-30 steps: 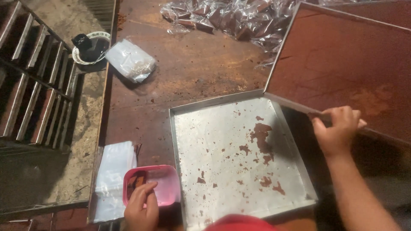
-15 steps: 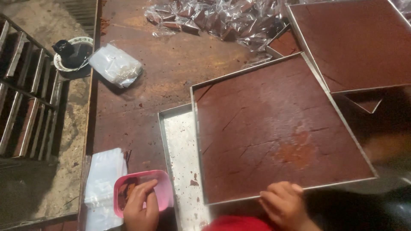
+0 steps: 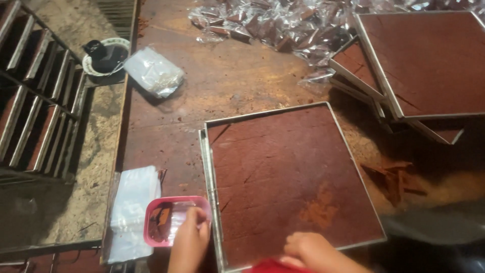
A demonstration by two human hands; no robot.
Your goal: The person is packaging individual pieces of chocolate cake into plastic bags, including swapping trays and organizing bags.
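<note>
A square metal tray filled with a flat brown slab lies in front of me, stacked on an emptier metal tray whose left rim shows. My right hand rests on the near edge of the top tray. My left hand reaches into a small pink plastic tub that holds brown pieces and clear wrap. The tub sits beside a stack of clear plastic bags.
More brown-filled trays are stacked at the back right. A heap of wrapped brown pieces lies at the back. A clear bag bundle and a white bowl sit at the left, by a metal rack.
A full brown tray was brought over from the right and set down on the nearly empty tray, covering it. My right hand moved from the far tray to the near edge.
</note>
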